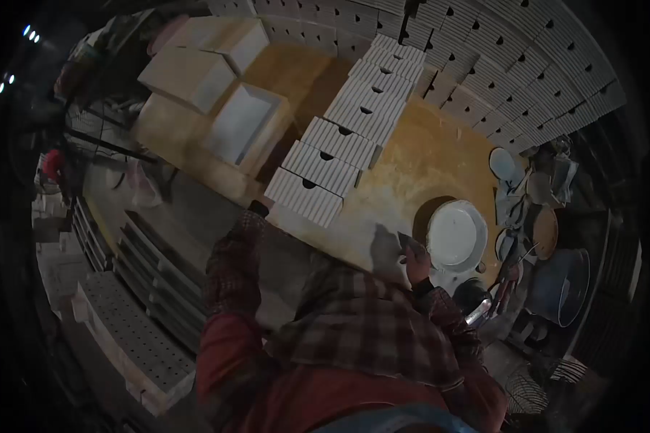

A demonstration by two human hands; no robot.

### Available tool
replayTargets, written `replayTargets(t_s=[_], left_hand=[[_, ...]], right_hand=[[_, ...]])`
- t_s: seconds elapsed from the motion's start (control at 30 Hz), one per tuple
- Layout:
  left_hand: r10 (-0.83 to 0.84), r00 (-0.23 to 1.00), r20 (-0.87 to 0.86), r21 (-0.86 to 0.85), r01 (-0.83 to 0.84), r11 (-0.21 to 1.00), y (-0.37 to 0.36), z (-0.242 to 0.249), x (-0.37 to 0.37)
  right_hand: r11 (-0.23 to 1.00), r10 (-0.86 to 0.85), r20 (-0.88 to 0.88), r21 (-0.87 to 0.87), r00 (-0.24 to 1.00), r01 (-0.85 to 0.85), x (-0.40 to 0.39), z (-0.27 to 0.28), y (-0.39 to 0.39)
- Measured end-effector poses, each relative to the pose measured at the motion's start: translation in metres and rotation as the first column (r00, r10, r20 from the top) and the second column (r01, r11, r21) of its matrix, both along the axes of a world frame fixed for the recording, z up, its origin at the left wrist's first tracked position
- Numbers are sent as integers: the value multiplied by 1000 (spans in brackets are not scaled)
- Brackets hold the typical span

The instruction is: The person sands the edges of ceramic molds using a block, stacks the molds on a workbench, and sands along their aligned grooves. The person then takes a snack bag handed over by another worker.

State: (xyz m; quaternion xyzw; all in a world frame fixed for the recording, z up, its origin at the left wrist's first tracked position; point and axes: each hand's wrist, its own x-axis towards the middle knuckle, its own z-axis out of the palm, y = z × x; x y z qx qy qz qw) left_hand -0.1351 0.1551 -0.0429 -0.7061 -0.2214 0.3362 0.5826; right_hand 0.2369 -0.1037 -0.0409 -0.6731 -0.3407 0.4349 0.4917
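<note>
My right hand (pixel 416 264) is closed on a thin, dark, flat piece (pixel 406 244) with a pointed corner, just left of a white round basin (pixel 456 235). Pale white material fills much of the basin. My left hand (pixel 263 205) is at the table's near edge, close to the nearest ribbed block (pixel 303 196); its fingers are mostly hidden. From there a row of pale ribbed blocks (pixel 361 115), each with a dark half-round notch, runs away across the wooden table (pixel 440 155).
Stacked ribbed blocks (pixel 498 58) form a wall behind the table. Boxes (pixel 188 76) and an open white-lined box (pixel 244 124) stand at left. Bowls and tools crowd the right end, beside a dark bucket (pixel 562 287). A slatted rack (pixel 159 260) stands lower left.
</note>
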Motion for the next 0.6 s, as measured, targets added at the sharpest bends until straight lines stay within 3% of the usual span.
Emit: replayTargets(t_s=[0.13,0.17,0.2,0.23,0.27,0.3,0.33,0.37,0.4,0.43,0.47,0.5,0.53,0.57,0.6], left_hand=[[-137,955,-265,226,199,954,37,-28,54],[-150,933,-326,273,245,930,48,-30,61],[-156,909,-387,319,290,902,41,-26,29],[-155,882,-445,360,335,871,61,-39,62],[-148,853,-501,395,378,837,64,-43,69],[-137,821,-553,425,420,802,-45,-20,7],[-122,786,-607,450,465,763,40,-53,78],[-104,746,-658,467,513,720,45,-57,84],[-86,703,-706,477,562,676,-37,-31,17],[-57,656,-752,486,611,625,42,-62,90],[-24,606,-795,487,662,570,44,-63,96],[17,551,-834,481,712,512,-43,-27,16],[63,495,-866,467,759,453,49,-64,100],[118,437,-892,446,804,392,42,-64,109],[177,382,-907,420,845,331,44,-64,112]], right_hand=[[994,-79,55,-74,995,83,-14,22,16],[986,-161,-38,-60,986,158,-20,22,20],[981,-164,20,-101,986,165,-21,27,20],[974,-163,76,-144,984,172,-24,31,19],[961,-278,-109,-26,954,277,-31,24,17],[959,-252,-96,-158,963,235,-31,21,12],[938,-228,-93,-289,969,193,-30,17,7],[881,-471,-132,-116,872,458,-48,14,11],[883,-451,-145,-221,881,415,-50,19,11],[875,-432,-168,-318,886,366,-50,21,10],[873,-470,-96,-201,878,445,-66,49,28],[889,-435,-38,-178,900,422,-65,38,24],[905,-397,19,-159,918,395,-65,28,18],[884,-455,-89,-161,886,438,-71,40,28],[872,-438,10,-238,899,427,-71,42,33]])
